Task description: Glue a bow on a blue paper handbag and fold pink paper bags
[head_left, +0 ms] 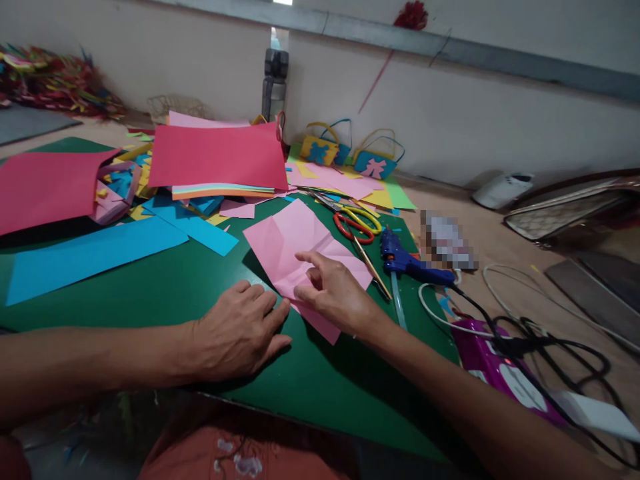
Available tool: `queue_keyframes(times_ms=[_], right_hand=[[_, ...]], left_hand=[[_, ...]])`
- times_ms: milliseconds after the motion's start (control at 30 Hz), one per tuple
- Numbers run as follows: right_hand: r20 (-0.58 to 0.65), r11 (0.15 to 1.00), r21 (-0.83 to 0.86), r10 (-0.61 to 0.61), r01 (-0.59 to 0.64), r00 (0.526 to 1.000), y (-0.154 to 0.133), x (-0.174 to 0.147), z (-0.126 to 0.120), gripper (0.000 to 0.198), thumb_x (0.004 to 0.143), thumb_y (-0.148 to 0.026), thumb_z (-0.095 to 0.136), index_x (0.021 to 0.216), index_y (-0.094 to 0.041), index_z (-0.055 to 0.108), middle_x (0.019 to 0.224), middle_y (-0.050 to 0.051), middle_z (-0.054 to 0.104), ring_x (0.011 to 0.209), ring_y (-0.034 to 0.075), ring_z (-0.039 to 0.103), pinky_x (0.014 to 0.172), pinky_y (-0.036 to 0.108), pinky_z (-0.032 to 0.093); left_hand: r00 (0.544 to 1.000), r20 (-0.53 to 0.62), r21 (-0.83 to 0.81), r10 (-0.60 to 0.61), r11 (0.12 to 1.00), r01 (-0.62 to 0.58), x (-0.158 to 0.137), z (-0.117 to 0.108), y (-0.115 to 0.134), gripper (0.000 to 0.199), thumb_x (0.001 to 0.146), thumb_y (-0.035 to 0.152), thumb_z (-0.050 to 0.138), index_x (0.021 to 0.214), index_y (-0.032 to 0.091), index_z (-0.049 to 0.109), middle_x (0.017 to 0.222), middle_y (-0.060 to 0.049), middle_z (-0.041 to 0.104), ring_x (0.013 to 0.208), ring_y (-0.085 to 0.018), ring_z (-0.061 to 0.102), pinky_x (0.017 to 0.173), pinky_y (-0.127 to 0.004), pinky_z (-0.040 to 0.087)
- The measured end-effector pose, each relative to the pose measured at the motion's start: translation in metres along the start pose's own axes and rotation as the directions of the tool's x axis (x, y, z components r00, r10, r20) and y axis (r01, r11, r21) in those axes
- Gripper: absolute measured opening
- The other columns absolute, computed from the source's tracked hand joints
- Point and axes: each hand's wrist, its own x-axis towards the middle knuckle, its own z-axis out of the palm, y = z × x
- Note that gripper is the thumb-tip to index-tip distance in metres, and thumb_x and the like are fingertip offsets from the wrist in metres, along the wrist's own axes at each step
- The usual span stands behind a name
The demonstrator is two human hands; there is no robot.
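Observation:
A square of pink paper point(295, 230), crossed by fold creases, lies on the green board point(215, 267) with its left edge slightly raised. Above its middle is my right hand point(333, 290), index finger stretched out and thumb apart, the other fingers curled. Whether its fingertips touch the sheet is hard to tell. My left hand point(245, 327) rests palm down on the board, fingers loosely bent and thumb apart, the fingertips close to the paper's lower left edge. Neither hand grips anything that I can see.
Red-handled scissors point(354, 228), yellow-handled scissors point(367, 220) and a blue glue gun point(413, 260) lie right of the paper. Blue strips point(100, 257) and red sheets point(217, 157) lie left and behind. Small paper bags point(320, 150) stand at the wall. Cords surround a purple power strip point(505, 373).

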Motion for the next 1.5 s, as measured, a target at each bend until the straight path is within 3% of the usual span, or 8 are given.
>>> queue_keyframes(times_ms=[667, 1133, 1267, 1500], right_hand=[[0.005, 0.990, -0.138, -0.027, 0.028, 1.000, -0.0011, -0.0022, -0.0010, 0.047, 0.071, -0.014, 0.055, 0.118, -0.011, 0.053, 0.060, -0.005, 0.049, 0.056, 0.013, 0.045, 0.056, 0.025, 0.031], [0.010, 0.987, -0.153, -0.037, 0.039, 0.999, -0.0022, -0.0058, -0.0001, 0.046, 0.072, -0.014, 0.052, 0.118, -0.012, 0.052, 0.062, -0.005, 0.048, 0.058, 0.013, 0.044, 0.060, 0.025, 0.032], [0.005, 0.988, -0.148, -0.035, 0.035, 0.999, -0.0026, -0.0057, 0.0008, 0.050, 0.072, -0.013, 0.052, 0.121, -0.011, 0.051, 0.063, -0.004, 0.050, 0.059, 0.013, 0.045, 0.061, 0.025, 0.033], [0.002, 0.997, -0.060, -0.048, 0.048, 0.999, 0.0019, -0.0066, -0.0022, 0.050, 0.076, -0.012, 0.045, 0.126, -0.009, 0.051, 0.057, -0.005, 0.047, 0.054, 0.012, 0.041, 0.058, 0.024, 0.033]], left_hand=[[0.998, 0.037, 0.039, -0.042, 0.998, 0.041, 0.0005, -0.0036, 0.0025, 0.032, 0.092, 0.042, 0.042, 0.096, 0.013, 0.055, 0.073, -0.005, 0.057, 0.066, -0.022, 0.053, 0.060, -0.035, 0.034], [1.000, -0.003, 0.029, -0.010, 1.000, 0.010, -0.0004, -0.0025, 0.0011, 0.029, 0.092, 0.038, 0.044, 0.090, 0.012, 0.056, 0.070, -0.006, 0.056, 0.064, -0.022, 0.053, 0.057, -0.035, 0.034], [0.998, -0.041, 0.014, 0.048, 0.999, -0.047, -0.0013, -0.0012, -0.0001, 0.027, 0.093, 0.035, 0.043, 0.103, 0.012, 0.053, 0.073, -0.004, 0.056, 0.065, -0.021, 0.052, 0.057, -0.034, 0.034], [0.997, 0.063, -0.032, 0.037, 0.999, -0.035, 0.0005, -0.0018, -0.0015, 0.028, 0.093, 0.038, 0.044, 0.107, 0.015, 0.051, 0.081, -0.005, 0.056, 0.072, -0.022, 0.053, 0.060, -0.035, 0.036]])
